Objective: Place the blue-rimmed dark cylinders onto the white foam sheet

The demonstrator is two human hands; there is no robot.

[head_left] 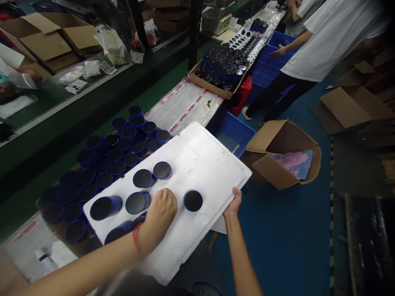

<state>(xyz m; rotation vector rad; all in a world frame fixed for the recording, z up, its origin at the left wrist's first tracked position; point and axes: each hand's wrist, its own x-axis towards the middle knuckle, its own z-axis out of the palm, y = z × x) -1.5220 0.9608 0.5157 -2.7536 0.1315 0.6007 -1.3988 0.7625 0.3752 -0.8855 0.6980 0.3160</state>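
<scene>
A white foam board (206,160) slants across the middle of the view. My right hand (233,202) grips its right edge, fingers underneath. On the board stand several blue cylinders with black round tops, among them a lone cylinder (193,200) on the right and a pair (143,178) at the upper left. My left hand (162,209), with a red cord at the wrist, is curled closed over the board between the lone cylinder and another cylinder (137,202). Whatever sits inside its fingers is hidden. The left forearm partly covers more cylinders (119,231) near the lower edge.
Many similar cylinders (119,167) crowd a carton to the left. Farther along the bench, a cardboard tray (212,87) holds dark round-topped pieces. An open carton (268,172) and a blue crate (236,129) stand at right. A person in a white shirt (333,41) stands beyond.
</scene>
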